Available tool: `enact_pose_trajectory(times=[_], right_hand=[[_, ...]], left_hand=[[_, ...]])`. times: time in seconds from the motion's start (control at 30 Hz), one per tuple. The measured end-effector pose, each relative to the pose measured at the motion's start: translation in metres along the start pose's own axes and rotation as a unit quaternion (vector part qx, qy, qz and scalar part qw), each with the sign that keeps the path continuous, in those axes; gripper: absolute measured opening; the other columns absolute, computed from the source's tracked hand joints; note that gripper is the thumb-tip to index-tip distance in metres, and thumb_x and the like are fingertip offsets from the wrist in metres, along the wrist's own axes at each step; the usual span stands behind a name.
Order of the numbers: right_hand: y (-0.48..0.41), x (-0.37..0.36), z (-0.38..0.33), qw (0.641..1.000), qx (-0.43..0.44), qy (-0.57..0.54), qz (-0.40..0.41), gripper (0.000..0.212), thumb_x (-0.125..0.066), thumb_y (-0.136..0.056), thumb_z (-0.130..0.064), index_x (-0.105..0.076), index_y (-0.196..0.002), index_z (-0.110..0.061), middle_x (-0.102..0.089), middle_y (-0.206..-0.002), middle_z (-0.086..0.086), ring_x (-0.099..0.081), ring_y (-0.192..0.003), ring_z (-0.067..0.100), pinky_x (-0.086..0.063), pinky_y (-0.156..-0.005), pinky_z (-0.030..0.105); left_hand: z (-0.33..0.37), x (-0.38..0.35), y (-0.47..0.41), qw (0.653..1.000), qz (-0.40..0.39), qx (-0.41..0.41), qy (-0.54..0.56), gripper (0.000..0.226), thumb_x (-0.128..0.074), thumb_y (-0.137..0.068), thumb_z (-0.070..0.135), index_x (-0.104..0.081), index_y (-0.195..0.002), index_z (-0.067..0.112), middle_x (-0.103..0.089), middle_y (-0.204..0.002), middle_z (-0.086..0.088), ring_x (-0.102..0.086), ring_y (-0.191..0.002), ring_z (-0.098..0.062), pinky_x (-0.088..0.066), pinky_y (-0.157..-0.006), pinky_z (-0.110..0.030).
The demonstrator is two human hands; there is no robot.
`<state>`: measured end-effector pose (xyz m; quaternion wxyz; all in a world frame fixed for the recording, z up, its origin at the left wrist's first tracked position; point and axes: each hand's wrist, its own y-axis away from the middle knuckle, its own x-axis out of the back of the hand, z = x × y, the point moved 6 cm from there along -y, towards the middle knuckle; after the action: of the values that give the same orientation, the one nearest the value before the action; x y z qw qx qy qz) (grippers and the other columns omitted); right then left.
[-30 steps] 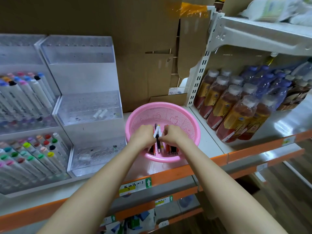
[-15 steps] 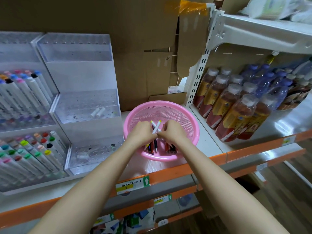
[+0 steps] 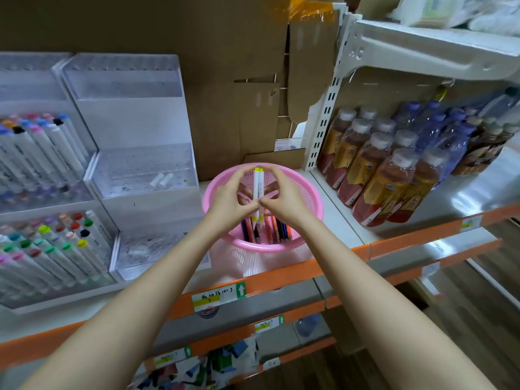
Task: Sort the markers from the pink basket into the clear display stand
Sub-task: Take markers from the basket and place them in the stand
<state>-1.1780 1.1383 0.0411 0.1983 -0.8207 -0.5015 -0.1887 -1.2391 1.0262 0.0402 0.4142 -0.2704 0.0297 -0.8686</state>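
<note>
The left grip (image 3: 229, 202) and the right grip (image 3: 284, 202) are bare hands with slim fingers (image 3: 242, 177). Fingernails are too small to make out. Just behind each grip sits a narrow wrist. From there both forearms (image 3: 157, 282) run bare, smooth and slender, broadening toward the wearer. Elbows and upper arms lie out of view.

We identify the pink basket (image 3: 267, 247) as glossy perforated plastic and the markers (image 3: 258, 190) as smooth white plastic. At 9 o'clock, the clear display stand (image 3: 140, 119) is glossy transparent plastic. At 12 o'clock is matt brown cardboard (image 3: 219, 66), and at 3 o'clock are glossy plastic bottles (image 3: 374, 175).
</note>
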Motion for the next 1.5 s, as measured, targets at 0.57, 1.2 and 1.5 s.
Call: enact_pose_trajectory(times=[0.57,1.2,1.5], right_hand=[[0.037,0.006,-0.065,0.992,0.098,0.004,0.081,0.069,-0.064,-0.082,-0.001,-0.043,-0.137,-0.037,-0.068,-0.1,-0.007,-0.064,-0.088,0.003,-0.058,-0.071,0.03],[0.042,-0.161,-0.235,0.978,0.206,-0.017,0.042,0.065,-0.065,-0.083,-0.003,-0.046,-0.136,-0.035,-0.063,-0.085,0.007,-0.068,-0.062,0.018,-0.058,-0.068,0.043],[0.032,-0.237,-0.295,0.972,0.232,-0.019,0.035,0.066,-0.063,-0.082,0.003,-0.045,-0.136,-0.031,-0.06,-0.081,0.007,-0.064,-0.067,0.022,-0.057,-0.07,0.045]], left_hand=[[0.053,0.049,0.036,0.986,0.102,-0.108,-0.072,0.055,-0.064,-0.082,0.005,-0.042,-0.129,0.022,-0.056,-0.073,0.015,-0.061,-0.071,-0.001,-0.041,-0.06,-0.002],[0.04,0.279,0.134,0.956,0.22,-0.113,-0.155,0.057,-0.064,-0.08,0.003,-0.043,-0.13,0.021,-0.051,-0.069,0.009,-0.057,-0.062,-0.005,-0.049,-0.062,-0.023],[0.017,0.377,0.155,0.945,0.256,-0.105,-0.172,0.054,-0.063,-0.081,0.003,-0.044,-0.129,0.02,-0.056,-0.073,0.0,-0.056,-0.066,-0.007,-0.04,-0.061,-0.01]])
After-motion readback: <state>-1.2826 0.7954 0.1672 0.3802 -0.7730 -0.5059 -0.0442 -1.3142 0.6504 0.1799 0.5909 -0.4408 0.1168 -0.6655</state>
